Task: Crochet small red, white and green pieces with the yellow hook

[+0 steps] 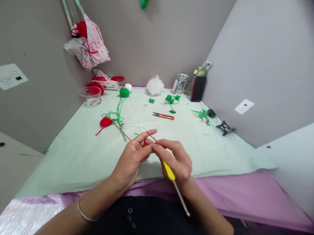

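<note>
Red yarn (151, 135) loops over the raised index finger of my left hand (134, 155), whose thumb and other fingers pinch at the strand. My right hand (176, 160) is closed around a crochet hook with a yellow grip (169, 171); its metal shaft points down toward my body. The fingertips of both hands meet at a tiny bit of red yarn, too small to make out. From my left hand the strand runs back to a red yarn ball (106, 122) lying beside tangled green yarn (116, 116).
Orange-handled snips (167, 116) lie beyond my hands on the pale green cloth (77, 153). Farther back are white stuffing (155, 85), green crocheted pieces (171, 99), a clear tub (90, 97) and a pen cup (179, 84). A black stand (225, 128) sits at right.
</note>
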`<state>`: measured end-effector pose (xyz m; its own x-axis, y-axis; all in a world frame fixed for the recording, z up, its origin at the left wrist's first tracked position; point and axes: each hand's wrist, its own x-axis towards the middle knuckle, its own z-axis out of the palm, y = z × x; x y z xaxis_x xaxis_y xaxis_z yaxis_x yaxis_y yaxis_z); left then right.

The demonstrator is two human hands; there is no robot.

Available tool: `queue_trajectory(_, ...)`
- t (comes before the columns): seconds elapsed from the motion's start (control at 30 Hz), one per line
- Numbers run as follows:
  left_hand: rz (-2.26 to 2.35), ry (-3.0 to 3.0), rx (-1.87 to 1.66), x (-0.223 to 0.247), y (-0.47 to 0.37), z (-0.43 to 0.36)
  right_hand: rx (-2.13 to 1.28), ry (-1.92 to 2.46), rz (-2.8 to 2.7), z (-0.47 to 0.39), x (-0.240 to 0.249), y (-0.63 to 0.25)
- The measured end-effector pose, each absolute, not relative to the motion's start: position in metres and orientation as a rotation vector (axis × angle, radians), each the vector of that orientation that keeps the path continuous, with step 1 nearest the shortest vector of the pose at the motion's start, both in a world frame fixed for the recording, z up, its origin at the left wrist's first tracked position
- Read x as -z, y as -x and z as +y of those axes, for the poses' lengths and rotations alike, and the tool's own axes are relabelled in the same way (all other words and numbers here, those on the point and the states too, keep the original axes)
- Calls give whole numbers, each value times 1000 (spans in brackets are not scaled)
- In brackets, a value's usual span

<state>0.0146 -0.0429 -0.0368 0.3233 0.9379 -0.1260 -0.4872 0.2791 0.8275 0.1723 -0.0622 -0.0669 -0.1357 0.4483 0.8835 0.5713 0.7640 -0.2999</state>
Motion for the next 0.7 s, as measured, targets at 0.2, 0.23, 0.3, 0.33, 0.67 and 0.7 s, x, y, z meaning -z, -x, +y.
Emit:
queue_trajectory(0.2, 635, -646, -964, 35, -12, -39, -420, 795, -1393, -59, 56, -176)
queue_trajectory(0.23, 638, -670, -988, 34, -12, -40, -519, 778, -1344, -58, 53, -176)
queue_trajectory(0.3, 642, -735, -1030, 34, -14, -41, -616, 767, -1346, -56, 50, -176)
queue_trajectory(0.33, 648, -774, -1038, 35, -15, -42, -621, 776, -1370, -55, 49, -176)
queue_trajectory(0.67, 675, -766, -1039, 42, -18, -40, -41, 842, -1669, -61, 64, -171)
queue_trajectory(0.7, 640, -721, -1000, 42, -18, -39, 0, 843, -1672, -61, 65, -171)
